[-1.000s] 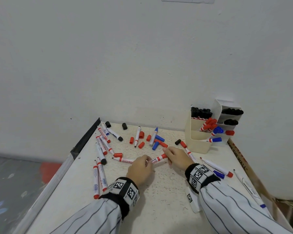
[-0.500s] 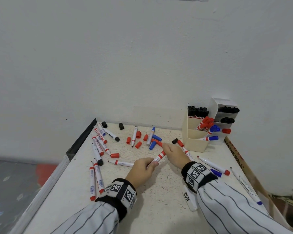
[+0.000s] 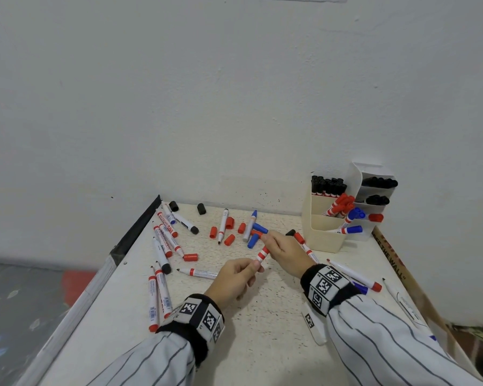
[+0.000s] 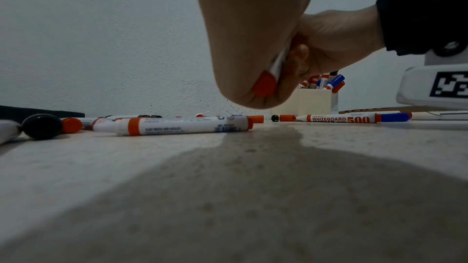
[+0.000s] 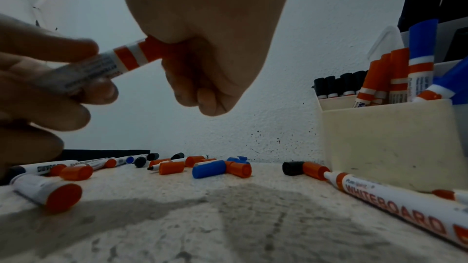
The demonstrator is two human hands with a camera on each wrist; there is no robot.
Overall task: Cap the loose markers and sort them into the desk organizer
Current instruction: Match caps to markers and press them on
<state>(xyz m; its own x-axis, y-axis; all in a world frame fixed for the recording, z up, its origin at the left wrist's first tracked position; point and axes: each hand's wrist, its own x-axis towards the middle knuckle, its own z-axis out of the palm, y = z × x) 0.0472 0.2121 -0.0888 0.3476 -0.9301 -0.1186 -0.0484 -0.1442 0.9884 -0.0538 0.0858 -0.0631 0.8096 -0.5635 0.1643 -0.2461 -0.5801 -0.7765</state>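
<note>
A red whiteboard marker (image 3: 262, 255) was held above the speckled table (image 3: 262, 344) between both hands. In the head view the left hand (image 3: 234, 280) was seen pinching the barrel's rear end and the right hand (image 3: 283, 253) closed over its front end, the cap itself being hidden. Only in the right wrist view was the red cap (image 5: 154, 49) shown, gripped in the curled right fingers and seated against the barrel's red band; only in the left wrist view was the marker's round red tail end (image 4: 264, 84) shown, clamped in the left fist. The cream desk organizer (image 3: 325, 235), stocked with black, red and blue markers, was seen just right of the hands. Compared with one second earlier, the marker had been lifted off the table and tilted more steeply.
</note>
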